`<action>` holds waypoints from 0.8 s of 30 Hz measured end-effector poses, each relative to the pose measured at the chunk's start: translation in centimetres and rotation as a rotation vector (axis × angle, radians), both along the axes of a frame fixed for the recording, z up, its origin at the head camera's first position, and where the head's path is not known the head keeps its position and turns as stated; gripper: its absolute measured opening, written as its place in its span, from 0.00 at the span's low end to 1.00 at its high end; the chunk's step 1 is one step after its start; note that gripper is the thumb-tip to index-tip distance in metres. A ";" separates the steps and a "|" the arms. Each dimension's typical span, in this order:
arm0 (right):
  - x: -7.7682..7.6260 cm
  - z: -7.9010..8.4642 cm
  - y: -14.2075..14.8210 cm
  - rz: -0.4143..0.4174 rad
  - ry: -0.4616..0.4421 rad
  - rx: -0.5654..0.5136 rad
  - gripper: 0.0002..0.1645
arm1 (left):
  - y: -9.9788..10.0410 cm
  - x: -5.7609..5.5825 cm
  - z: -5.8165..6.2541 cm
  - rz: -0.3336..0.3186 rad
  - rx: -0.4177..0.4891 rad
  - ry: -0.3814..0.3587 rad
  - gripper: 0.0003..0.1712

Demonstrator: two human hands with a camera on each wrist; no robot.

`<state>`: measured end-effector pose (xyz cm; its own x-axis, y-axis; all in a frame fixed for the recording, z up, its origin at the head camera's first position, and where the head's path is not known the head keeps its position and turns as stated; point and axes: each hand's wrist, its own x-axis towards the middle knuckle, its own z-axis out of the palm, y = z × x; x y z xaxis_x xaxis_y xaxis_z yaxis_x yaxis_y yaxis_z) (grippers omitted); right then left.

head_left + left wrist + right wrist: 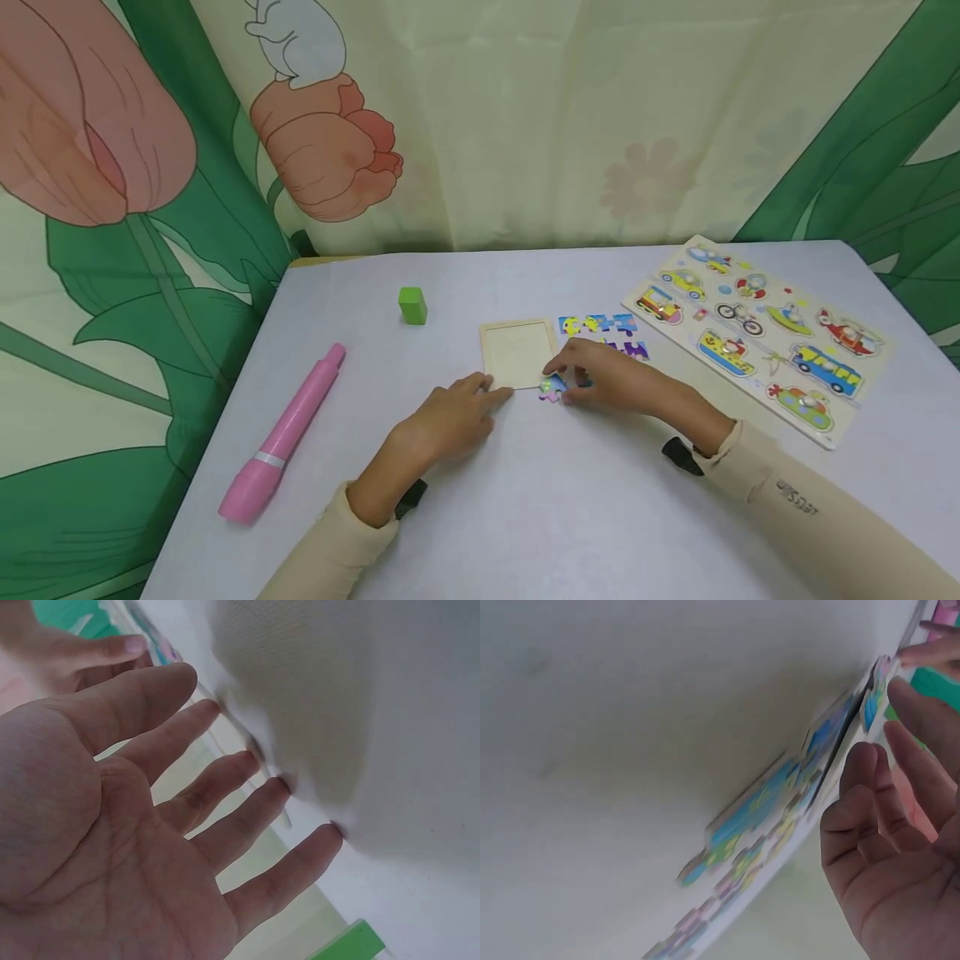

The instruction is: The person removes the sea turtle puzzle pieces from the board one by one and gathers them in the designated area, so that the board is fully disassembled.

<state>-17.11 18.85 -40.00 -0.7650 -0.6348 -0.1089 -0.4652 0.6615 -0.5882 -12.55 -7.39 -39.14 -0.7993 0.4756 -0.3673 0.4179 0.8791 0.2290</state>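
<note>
A small square wooden puzzle tray (519, 354) lies on the table with a bare light base. My left hand (453, 417) rests at its lower left corner with the fingers extended; in the left wrist view the fingers (225, 832) are spread. At the tray's lower right corner my right hand (611, 375) pinches a blue and pink jigsaw piece (552, 387) between thumb and bent fingers. That jigsaw piece (871, 705) shows near the fingertips in the right wrist view. More jigsaw pieces (597, 324) lie right of the tray, partly hidden by my right hand.
A green block (412, 306) stands left of the tray. Farther left lies a pink flashlight-shaped stick (288, 433). A large vehicle peg puzzle board (757, 337) lies at the right. Behind the white-covered table (525, 517) hangs a printed curtain (510, 125).
</note>
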 end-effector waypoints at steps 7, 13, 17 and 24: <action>0.1 -0.2 -0.9 -0.009 0.003 0.058 0.19 | 0.1 0.1 0.2 -0.025 -0.008 0.018 0.28; 0.1 -0.1 -0.4 0.001 0.045 0.080 0.17 | 0.0 0.2 0.5 -0.018 -0.005 0.012 0.28; 0.2 0.6 1.9 -0.066 0.041 0.087 0.17 | -0.1 0.2 0.4 0.002 0.009 -0.003 0.29; 1.2 1.1 8.4 -0.218 0.004 0.090 0.19 | -0.4 0.2 0.2 0.022 0.014 -0.026 0.29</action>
<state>-15.90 27.25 -38.93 -0.8835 -0.4423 -0.1541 -0.3078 0.7963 -0.5208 -12.37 -7.76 -38.93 -0.8000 0.4629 -0.3818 0.3919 0.8849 0.2517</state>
